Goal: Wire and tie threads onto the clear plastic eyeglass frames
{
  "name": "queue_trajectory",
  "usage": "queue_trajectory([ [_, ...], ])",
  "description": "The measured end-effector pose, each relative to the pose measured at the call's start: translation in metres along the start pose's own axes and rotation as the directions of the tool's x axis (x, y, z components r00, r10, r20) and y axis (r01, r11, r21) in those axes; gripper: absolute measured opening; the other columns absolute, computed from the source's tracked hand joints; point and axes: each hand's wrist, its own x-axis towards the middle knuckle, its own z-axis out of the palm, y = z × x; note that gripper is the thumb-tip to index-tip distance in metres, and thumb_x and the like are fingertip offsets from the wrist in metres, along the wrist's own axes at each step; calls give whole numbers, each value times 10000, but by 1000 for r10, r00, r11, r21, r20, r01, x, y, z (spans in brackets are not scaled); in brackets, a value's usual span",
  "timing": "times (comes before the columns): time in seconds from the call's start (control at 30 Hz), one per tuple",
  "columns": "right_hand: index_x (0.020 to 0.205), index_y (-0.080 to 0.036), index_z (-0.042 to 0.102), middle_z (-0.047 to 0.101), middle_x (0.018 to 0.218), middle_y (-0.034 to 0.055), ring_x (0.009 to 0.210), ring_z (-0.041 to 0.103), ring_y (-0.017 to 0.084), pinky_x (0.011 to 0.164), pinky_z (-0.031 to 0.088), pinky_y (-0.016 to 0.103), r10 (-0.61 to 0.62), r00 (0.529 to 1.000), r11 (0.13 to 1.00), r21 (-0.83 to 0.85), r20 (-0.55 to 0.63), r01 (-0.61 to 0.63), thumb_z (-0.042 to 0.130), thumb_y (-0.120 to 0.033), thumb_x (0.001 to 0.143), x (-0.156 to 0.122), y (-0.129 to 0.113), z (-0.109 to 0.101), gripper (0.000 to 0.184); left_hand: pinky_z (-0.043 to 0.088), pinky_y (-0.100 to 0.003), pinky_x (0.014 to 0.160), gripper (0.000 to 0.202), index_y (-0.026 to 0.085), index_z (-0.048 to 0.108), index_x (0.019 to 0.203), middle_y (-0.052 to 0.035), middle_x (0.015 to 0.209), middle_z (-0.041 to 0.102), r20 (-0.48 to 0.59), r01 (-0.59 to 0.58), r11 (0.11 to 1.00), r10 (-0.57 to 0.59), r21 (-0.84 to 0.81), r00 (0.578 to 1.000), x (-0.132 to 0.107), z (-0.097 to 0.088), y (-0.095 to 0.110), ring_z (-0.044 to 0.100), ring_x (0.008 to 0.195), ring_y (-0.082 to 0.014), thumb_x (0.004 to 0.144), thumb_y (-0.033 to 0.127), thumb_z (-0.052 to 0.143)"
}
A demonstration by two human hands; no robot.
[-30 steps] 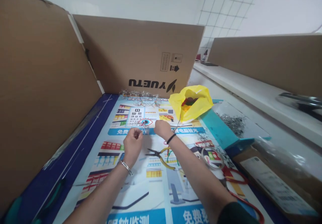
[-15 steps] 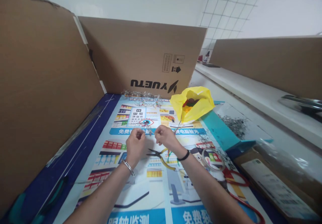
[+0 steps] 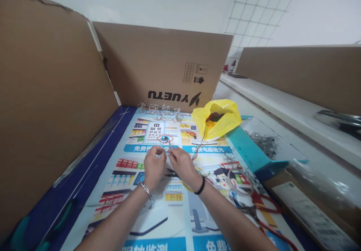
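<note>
My left hand [image 3: 154, 166] and my right hand [image 3: 182, 164] are close together over the printed poster [image 3: 158, 206], fingertips almost touching. Both pinch a small, thin wire piece [image 3: 170, 143], whose fine end pokes up past the fingers; its exact shape is too small to tell. Beneath the right hand lie yellow-handled pliers [image 3: 171, 173], largely covered by that hand. Coloured strands [image 3: 195, 156] in red and green are beside the right wrist.
Right of the hands sit a yellow bag [image 3: 225, 125], a roll of tape [image 3: 240, 181], red-handled scissors [image 3: 267, 204] and a teal box flap [image 3: 248, 149] near a pile of small metal bits [image 3: 263, 144]. Tangled wire pieces [image 3: 160, 107] line the back cardboard wall [image 3: 158, 63].
My right hand has moved left and down toward my left hand, closing the gap between them. It now covers more of the pliers. The view has shifted slightly.
</note>
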Motion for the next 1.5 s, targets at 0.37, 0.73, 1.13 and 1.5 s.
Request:
queue_trajectory([
  [0.37,942,-182,611,630,887,60,838,567,158,743,408,236,149,987,960,-248,59,-130,400,-147,867,-2,-10,-1,226,437,-315,740,71,203,556,769,-15,768,618,20,-58,998,58,2,998,-6,6,2,581,782,-191,760,232,492],
  [0.73,853,-177,615,619,847,65,811,576,156,709,407,230,244,970,933,-277,18,-230,416,-184,856,-2,-7,0,199,436,-289,705,84,211,562,791,-3,772,637,65,-61,998,62,-13,996,-11,9,5,593,747,-172,763,249,492],
  [1.13,853,-206,669,677,807,21,735,608,161,657,466,257,444,896,861,284,-18,-421,474,-213,763,-3,9,14,216,435,-289,699,77,209,557,777,0,754,632,70,-40,999,41,-12,997,-12,10,6,595,740,-175,756,254,498],
  [1.5,758,-194,659,657,747,23,743,595,172,693,462,279,494,869,756,485,19,-440,500,-205,710,-6,4,16,166,436,-293,702,83,217,558,796,4,768,644,92,-13,1000,14,-13,996,-13,11,4,604,751,-179,756,273,511],
])
